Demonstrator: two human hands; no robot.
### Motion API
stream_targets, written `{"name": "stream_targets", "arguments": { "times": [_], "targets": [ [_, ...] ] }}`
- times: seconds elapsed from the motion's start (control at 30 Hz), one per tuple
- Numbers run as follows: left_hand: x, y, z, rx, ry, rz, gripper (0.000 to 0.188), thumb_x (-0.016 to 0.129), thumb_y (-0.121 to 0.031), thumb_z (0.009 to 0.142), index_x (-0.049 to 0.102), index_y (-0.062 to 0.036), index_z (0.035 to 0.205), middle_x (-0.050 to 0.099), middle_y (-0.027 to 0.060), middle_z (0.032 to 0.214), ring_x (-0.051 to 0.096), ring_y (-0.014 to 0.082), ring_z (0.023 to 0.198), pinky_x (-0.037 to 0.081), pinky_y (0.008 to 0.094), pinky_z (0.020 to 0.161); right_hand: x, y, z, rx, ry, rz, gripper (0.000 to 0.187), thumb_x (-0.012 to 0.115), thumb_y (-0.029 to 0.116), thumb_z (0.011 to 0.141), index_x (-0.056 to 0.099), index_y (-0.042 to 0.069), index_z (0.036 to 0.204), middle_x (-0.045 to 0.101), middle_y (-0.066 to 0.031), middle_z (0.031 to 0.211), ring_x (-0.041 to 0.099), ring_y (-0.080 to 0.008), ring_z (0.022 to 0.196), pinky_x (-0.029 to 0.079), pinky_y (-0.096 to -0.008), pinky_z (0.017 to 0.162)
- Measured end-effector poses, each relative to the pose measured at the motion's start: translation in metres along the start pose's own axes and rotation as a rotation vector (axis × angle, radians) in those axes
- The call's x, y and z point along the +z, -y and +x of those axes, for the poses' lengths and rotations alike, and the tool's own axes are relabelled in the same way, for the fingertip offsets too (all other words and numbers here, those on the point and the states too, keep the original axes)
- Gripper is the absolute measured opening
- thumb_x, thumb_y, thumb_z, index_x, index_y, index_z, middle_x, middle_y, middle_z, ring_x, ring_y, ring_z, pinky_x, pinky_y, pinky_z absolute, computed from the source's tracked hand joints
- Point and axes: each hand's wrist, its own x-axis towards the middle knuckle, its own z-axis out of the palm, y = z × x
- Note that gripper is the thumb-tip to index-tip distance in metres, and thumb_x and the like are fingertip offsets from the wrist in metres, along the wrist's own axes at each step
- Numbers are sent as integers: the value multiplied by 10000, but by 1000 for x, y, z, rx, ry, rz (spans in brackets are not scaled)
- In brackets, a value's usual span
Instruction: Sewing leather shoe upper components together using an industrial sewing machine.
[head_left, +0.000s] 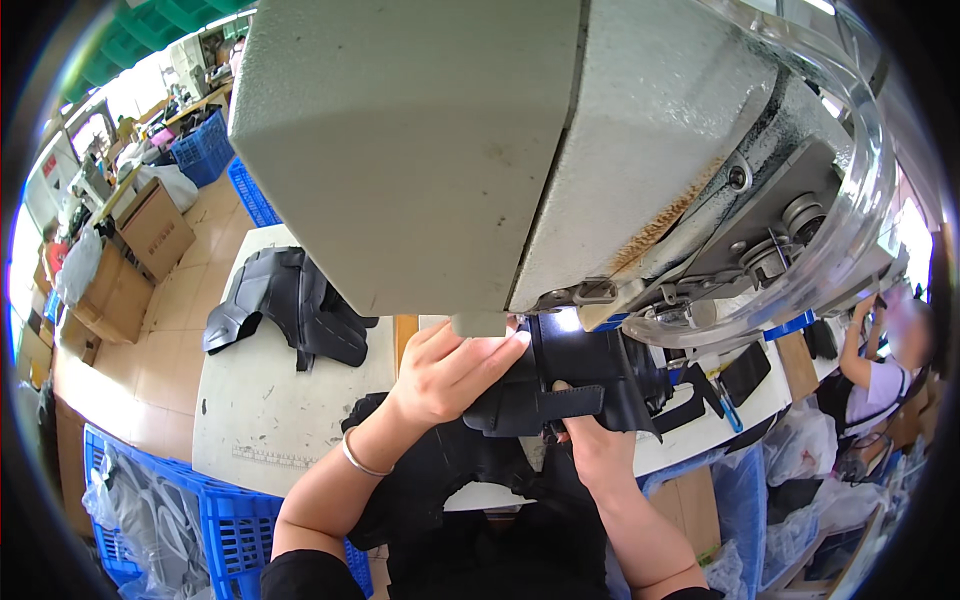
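A large pale-grey sewing machine (400, 150) fills the upper middle, a small light glowing beneath its head. My left hand (450, 375) is raised against the machine's underside beside a pale knob (480, 325). Its fingers are drawn together, pointing right, and whatever lies between their tips is hidden. Below the light is a black leather-like piece (535, 405) with a stitched strap across it. My right hand (597, 445) grips this piece from below, thumb up along its edge, the other fingers mostly hidden. More of the black material hangs toward my lap.
Stacked black shaped pieces (290, 305) lie on the white table (240, 410) at left. A blue-handled tool (730, 412) and flat black pieces sit at right. Blue crates (240, 530) stand at lower left, cardboard boxes (155, 235) farther off. Another person (870, 370) works at far right.
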Motion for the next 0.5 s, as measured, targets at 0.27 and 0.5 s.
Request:
{"name": "stream_targets", "arguments": {
  "times": [0.27,0.5],
  "targets": [
    [-15,-8,6,26,130,51,319,687,-39,607,701,0,923,631,56,853,638,187,785,532,273,622,2,1,9,97,-57,269,80,654,44,870,625,44,945,597,-6,753,538,-63,576,406,-202,459],
    [-10,-32,-5,27,42,137,195,645,-34,690,712,1,870,682,119,955,674,266,959,563,298,675,5,0,9,110,-108,347,173,658,40,867,616,59,1034,627,-1,851,590,-44,663,430,-168,463]
  ]
}}
